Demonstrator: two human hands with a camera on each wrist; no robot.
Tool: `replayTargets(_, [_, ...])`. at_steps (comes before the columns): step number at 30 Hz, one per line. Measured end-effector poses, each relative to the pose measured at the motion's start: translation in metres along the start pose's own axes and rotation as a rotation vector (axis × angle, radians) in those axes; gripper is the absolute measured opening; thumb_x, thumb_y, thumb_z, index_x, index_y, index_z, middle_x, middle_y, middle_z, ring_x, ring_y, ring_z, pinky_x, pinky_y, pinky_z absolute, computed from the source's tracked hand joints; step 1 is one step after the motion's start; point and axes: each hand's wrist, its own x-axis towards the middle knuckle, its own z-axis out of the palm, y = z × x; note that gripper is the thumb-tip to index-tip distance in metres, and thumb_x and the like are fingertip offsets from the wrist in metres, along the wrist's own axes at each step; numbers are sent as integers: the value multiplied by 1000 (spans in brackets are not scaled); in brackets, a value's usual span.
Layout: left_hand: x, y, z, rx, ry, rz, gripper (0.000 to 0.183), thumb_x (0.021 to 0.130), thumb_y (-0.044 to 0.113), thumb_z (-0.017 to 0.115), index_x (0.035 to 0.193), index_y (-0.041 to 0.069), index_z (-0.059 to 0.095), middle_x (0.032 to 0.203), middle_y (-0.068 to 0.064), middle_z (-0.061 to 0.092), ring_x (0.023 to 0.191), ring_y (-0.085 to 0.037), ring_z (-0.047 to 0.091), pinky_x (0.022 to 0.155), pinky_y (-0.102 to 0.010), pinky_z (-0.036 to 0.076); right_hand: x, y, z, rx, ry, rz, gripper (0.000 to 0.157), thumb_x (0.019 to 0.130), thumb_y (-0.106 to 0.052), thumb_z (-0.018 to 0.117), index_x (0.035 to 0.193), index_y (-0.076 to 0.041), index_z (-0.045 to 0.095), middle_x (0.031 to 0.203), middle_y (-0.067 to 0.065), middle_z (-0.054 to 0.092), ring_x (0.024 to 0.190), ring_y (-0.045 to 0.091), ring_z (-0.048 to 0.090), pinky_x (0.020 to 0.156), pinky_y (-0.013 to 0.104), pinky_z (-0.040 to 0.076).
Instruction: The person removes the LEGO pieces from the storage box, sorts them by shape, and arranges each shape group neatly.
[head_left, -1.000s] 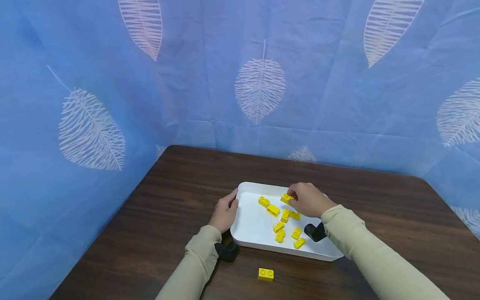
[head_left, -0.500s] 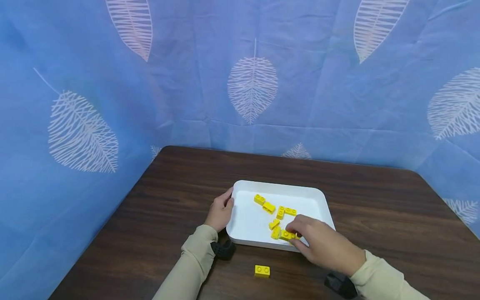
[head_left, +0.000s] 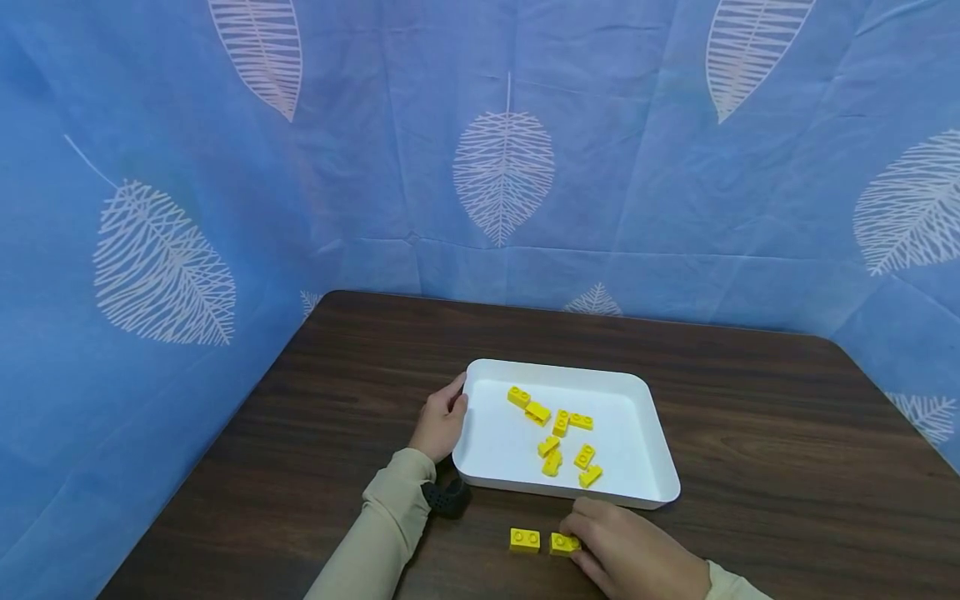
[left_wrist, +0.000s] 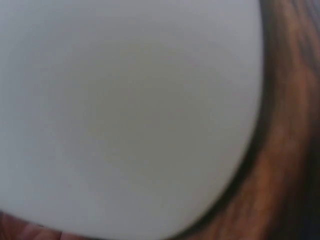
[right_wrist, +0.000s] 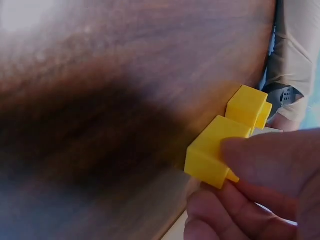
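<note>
My right hand (head_left: 626,546) pinches a yellow building brick (head_left: 562,544) between thumb and fingers, close over the table in front of the tray. Just to its left lies a second yellow brick (head_left: 524,540) with two studs on top. In the right wrist view, the held brick (right_wrist: 217,150) shows its smooth side beside the other brick (right_wrist: 246,106). My left hand (head_left: 439,423) rests against the outer left wall of the white tray (head_left: 641,483), fingers extended along it. The blurred white tray wall (left_wrist: 140,120) fills most of the left wrist view.
Inside the tray several yellow bricks lie scattered, among them one upper-left brick (head_left: 518,397) and one lower-right brick (head_left: 590,476). The dark wooden table (head_left: 360,367) reaches back to a blue curtain (head_left: 622,167) with white leaf prints.
My right hand has carried a yellow brick from the back of the tray, over its front edge, to beside the brick on the table. My left hand stays at the tray.
</note>
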Motion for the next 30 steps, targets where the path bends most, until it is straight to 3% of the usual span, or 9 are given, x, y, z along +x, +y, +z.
replayTargets(7, [-1, 1, -1, 6, 9, 9, 44, 100, 14, 43, 143, 4, 40, 144, -14, 43, 132, -28, 42, 105, -45, 37, 0, -1, -9, 5, 9, 5, 20, 83, -22, 71, 102, -14, 67, 90, -14, 58, 75, -5, 47, 63, 18, 48])
replayTargets(17, [1, 1, -1, 9, 15, 37, 43, 99, 13, 44, 142, 4, 42, 144, -14, 44, 132, -27, 42, 106, -46, 36, 13, 11, -54, -103, 199, -2, 18, 84, -16, 69, 101, -11, 67, 92, -6, 61, 77, 2, 55, 66, 24, 51])
replayTargets(23, [3, -2, -2, 29, 5, 53, 44, 99, 12, 43, 142, 2, 41, 143, -17, 43, 132, -31, 42, 105, -49, 37, 44, 30, -81, -122, 224, 75, 20, 84, -13, 70, 102, -5, 68, 91, 3, 64, 79, 12, 59, 68, 28, 53])
replayTargets(30, [3, -2, -4, -4, 3, 32, 44, 99, 14, 44, 142, 5, 41, 144, -14, 43, 132, -28, 41, 106, -47, 37, 96, 55, -76, -89, 203, 144, 21, 85, -10, 68, 101, 3, 67, 85, 8, 62, 72, 16, 53, 66, 31, 49])
